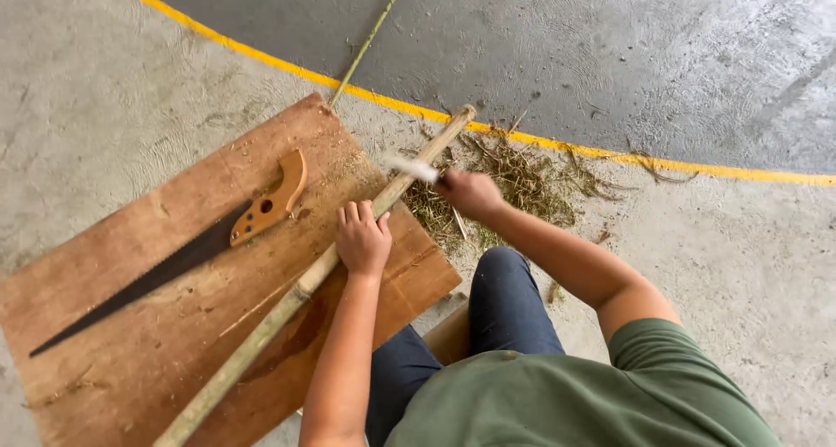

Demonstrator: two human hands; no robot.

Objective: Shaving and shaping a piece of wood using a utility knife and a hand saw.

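A long bamboo pole (261, 334) lies slantwise across a brown wooden board (157, 238), its far end pointing up right. My left hand (362, 238) presses down on the pole near the board's right edge. My right hand (470, 193) grips a knife (414, 168) whose pale blade is blurred and meets the pole just beyond my left hand. A hand saw (174, 260) with a dark blade and a brown wooden handle lies on the board to the left of the pole, apart from both hands.
A heap of dry bamboo shavings (522, 181) covers the concrete floor beyond my right hand. A thin green bamboo stick (366, 42) runs up toward the top edge. A curved yellow line (610, 151) crosses the floor. My knees are at the bottom.
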